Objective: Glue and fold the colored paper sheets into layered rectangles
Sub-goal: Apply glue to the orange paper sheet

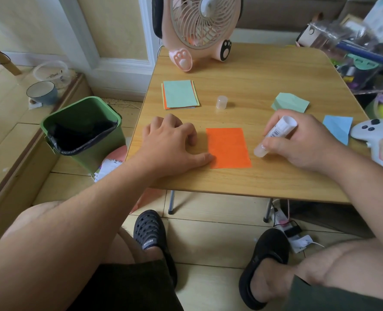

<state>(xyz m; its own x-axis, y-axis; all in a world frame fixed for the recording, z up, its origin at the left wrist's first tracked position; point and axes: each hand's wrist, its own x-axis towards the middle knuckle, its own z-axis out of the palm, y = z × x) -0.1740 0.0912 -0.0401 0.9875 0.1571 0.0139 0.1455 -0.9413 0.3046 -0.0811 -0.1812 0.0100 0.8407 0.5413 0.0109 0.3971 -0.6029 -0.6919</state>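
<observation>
An orange paper sheet (228, 148) lies flat on the wooden table (242, 70). My left hand (172, 142) rests on the table left of it, fingers curled, thumb tip touching the sheet's lower left corner. My right hand (302, 140) grips an uncapped white glue stick (273, 136), its tip pointing down at the table just right of the orange sheet. The glue cap (221, 102) stands upright behind the sheet. A stack of colored sheets (179, 94), light green on top, sits at the back left. A folded green piece (290, 102) and a folded blue piece (338, 129) lie at the right.
A pink fan (199, 28) stands at the table's back edge. A white game controller (376, 140) and a cluttered pile of bags (354, 48) crowd the right side. A green waste bin (83, 129) stands on the floor left of the table.
</observation>
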